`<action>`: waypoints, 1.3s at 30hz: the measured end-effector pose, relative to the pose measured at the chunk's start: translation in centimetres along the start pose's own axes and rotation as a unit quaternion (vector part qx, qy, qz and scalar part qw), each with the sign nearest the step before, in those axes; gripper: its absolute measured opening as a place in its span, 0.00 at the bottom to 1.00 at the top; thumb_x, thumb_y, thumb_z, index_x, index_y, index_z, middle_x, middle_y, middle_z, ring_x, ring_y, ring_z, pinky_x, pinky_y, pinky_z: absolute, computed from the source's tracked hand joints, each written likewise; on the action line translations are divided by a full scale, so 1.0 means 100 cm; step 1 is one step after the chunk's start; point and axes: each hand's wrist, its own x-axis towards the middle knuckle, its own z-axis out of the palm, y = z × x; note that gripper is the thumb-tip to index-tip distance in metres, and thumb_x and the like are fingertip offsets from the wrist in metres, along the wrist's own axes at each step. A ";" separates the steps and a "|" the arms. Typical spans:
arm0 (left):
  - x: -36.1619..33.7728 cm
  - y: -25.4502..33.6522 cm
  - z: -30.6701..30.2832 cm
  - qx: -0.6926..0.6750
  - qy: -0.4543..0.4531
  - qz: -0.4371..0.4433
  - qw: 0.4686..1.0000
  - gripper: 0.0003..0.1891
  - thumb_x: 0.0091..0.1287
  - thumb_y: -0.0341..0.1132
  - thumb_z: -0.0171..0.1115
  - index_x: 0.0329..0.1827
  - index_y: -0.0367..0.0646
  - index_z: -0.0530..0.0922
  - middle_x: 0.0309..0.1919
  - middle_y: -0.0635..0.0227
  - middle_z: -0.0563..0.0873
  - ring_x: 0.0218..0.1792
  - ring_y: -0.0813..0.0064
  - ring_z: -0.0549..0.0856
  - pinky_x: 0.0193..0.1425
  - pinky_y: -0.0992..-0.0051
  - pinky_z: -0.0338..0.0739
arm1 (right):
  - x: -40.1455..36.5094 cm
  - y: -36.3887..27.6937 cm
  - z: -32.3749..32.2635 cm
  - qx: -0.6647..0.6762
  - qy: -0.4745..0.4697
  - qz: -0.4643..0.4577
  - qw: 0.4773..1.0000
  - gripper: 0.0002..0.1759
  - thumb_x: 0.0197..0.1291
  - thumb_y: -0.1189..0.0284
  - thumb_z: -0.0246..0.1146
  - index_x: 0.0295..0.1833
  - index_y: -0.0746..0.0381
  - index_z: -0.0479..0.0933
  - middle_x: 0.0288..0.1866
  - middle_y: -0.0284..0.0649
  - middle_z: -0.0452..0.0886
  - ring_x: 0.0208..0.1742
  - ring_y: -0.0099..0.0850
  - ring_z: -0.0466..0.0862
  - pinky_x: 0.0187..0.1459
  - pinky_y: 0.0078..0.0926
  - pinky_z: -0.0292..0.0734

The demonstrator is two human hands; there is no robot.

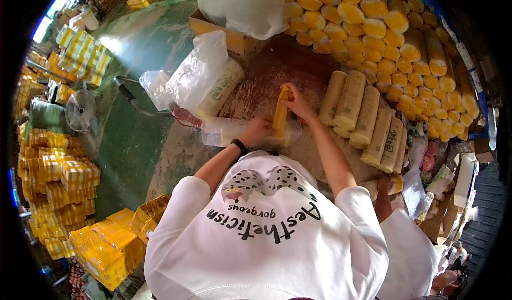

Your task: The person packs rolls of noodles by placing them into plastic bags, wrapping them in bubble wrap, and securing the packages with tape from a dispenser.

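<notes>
My right hand (296, 101) is closed on the upper end of a stretch of yellow packing tape (279, 116). The tape runs down to a package wrapped in clear plastic (224, 131), which lies across the near edge of the brown work surface (256, 81). Wearing a black wristband, my left hand (258, 130) rests with curled fingers on this package, just left of the tape. To the right, several cream-coloured cylindrical packs (352, 108) lie side by side. Left of my hands, a similar printed pack (218, 94) sits partly under clear plastic bags (194, 68).
A tall stack of yellow-ended rolls (368, 28) rises at the right. Yellow-taped boxes (106, 241) and a fan (81, 111) stand at the left. A cardboard box (229, 38) sits beyond the work surface. Another person's white garment (408, 252) shows at lower right.
</notes>
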 end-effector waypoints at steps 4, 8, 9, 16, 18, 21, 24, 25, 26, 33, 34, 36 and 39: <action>0.001 -0.002 0.001 0.030 0.040 0.055 0.997 0.13 0.53 0.39 0.67 0.34 0.36 0.85 0.37 0.57 0.86 0.37 0.60 0.84 0.44 0.68 0.77 | 0.000 -0.007 0.001 -0.036 -0.011 0.000 0.999 0.29 0.60 0.72 0.63 0.66 0.51 0.62 0.53 0.39 0.74 0.51 0.31 0.76 0.52 0.31 0.73; 0.002 0.001 0.003 0.016 0.048 0.052 0.997 0.15 0.51 0.38 0.68 0.35 0.35 0.84 0.37 0.55 0.85 0.37 0.58 0.84 0.42 0.66 0.77 | 0.019 0.020 0.004 -0.081 -0.022 -0.002 0.996 0.35 0.60 0.67 0.65 0.70 0.49 0.58 0.59 0.44 0.73 0.55 0.37 0.77 0.53 0.40 0.73; 0.003 0.004 0.001 0.010 0.030 0.018 0.999 0.15 0.51 0.38 0.68 0.34 0.35 0.84 0.37 0.54 0.84 0.37 0.57 0.83 0.42 0.65 0.77 | 0.024 0.025 0.004 -0.087 -0.027 -0.010 0.996 0.37 0.59 0.64 0.66 0.72 0.48 0.56 0.62 0.47 0.72 0.56 0.41 0.77 0.53 0.44 0.74; 0.002 0.016 -0.004 0.120 0.061 0.050 0.990 0.19 0.50 0.44 0.72 0.33 0.35 0.80 0.31 0.53 0.83 0.34 0.52 0.82 0.39 0.60 0.76 | 0.043 0.049 0.003 -0.064 -0.004 -0.002 0.998 0.25 0.60 0.74 0.63 0.62 0.55 0.65 0.48 0.41 0.77 0.46 0.31 0.81 0.41 0.29 0.80; 0.001 0.020 -0.004 0.122 0.062 0.019 0.990 0.23 0.51 0.46 0.72 0.39 0.35 0.78 0.36 0.53 0.82 0.37 0.52 0.81 0.43 0.59 0.75 | 0.058 0.074 0.003 -0.076 -0.007 -0.013 0.997 0.22 0.60 0.74 0.62 0.59 0.57 0.67 0.47 0.40 0.77 0.44 0.30 0.81 0.39 0.28 0.80; 0.005 0.016 -0.006 0.160 -0.001 0.006 0.987 0.26 0.52 0.47 0.72 0.44 0.35 0.76 0.38 0.53 0.81 0.40 0.51 0.80 0.46 0.59 0.75 | 0.070 0.095 0.003 -0.051 -0.036 -0.026 0.998 0.17 0.60 0.73 0.62 0.55 0.60 0.70 0.44 0.39 0.78 0.42 0.28 0.81 0.38 0.26 0.79; 0.002 0.014 -0.006 0.180 -0.055 0.043 0.981 0.27 0.52 0.48 0.71 0.45 0.35 0.75 0.38 0.53 0.81 0.41 0.51 0.80 0.46 0.59 0.74 | 0.056 0.080 0.002 -0.022 -0.075 -0.050 0.996 0.13 0.60 0.73 0.61 0.50 0.63 0.74 0.41 0.37 0.78 0.40 0.26 0.81 0.36 0.25 0.78; 0.000 0.015 -0.006 0.180 -0.064 0.061 0.980 0.27 0.52 0.48 0.71 0.45 0.35 0.75 0.38 0.53 0.81 0.41 0.51 0.80 0.45 0.59 0.74 | 0.048 0.070 0.001 -0.049 -0.080 -0.046 0.995 0.12 0.60 0.73 0.62 0.49 0.63 0.75 0.40 0.36 0.78 0.40 0.25 0.80 0.37 0.24 0.78; -0.002 0.013 -0.004 0.159 -0.059 0.078 0.982 0.26 0.52 0.48 0.70 0.44 0.36 0.75 0.37 0.53 0.81 0.40 0.51 0.80 0.44 0.59 0.74 | 0.040 0.060 -0.001 -0.077 -0.084 -0.041 0.993 0.11 0.60 0.72 0.62 0.47 0.63 0.76 0.39 0.35 0.78 0.39 0.24 0.80 0.37 0.24 0.78; -0.032 0.029 0.000 0.073 -0.026 0.026 0.997 0.24 0.51 0.50 0.70 0.41 0.39 0.79 0.34 0.54 0.83 0.36 0.55 0.82 0.40 0.63 0.75 | 0.002 0.045 0.001 -0.002 -0.121 -0.002 0.993 0.12 0.61 0.67 0.63 0.43 0.64 0.79 0.36 0.30 0.79 0.37 0.19 0.77 0.40 0.20 0.74; -0.033 0.030 0.001 0.047 -0.027 0.001 0.999 0.21 0.52 0.48 0.69 0.38 0.39 0.80 0.31 0.56 0.83 0.34 0.57 0.82 0.38 0.63 0.75 | -0.001 0.043 0.002 -0.006 -0.130 0.015 0.991 0.12 0.62 0.66 0.63 0.43 0.64 0.79 0.36 0.30 0.79 0.37 0.19 0.77 0.40 0.20 0.74; -0.037 0.028 0.004 0.025 0.004 0.001 1.000 0.15 0.56 0.43 0.66 0.36 0.40 0.81 0.33 0.57 0.83 0.33 0.58 0.83 0.38 0.63 0.75 | -0.007 0.036 0.001 -0.016 -0.149 0.046 0.988 0.13 0.62 0.63 0.63 0.42 0.64 0.80 0.36 0.30 0.80 0.37 0.19 0.78 0.40 0.21 0.73; -0.042 0.025 0.009 0.017 0.066 0.010 0.998 0.11 0.58 0.40 0.64 0.36 0.40 0.82 0.33 0.58 0.83 0.32 0.58 0.82 0.37 0.63 0.75 | -0.005 0.043 0.006 -0.049 -0.131 0.013 0.990 0.15 0.62 0.62 0.63 0.43 0.64 0.80 0.36 0.31 0.80 0.37 0.20 0.78 0.40 0.21 0.73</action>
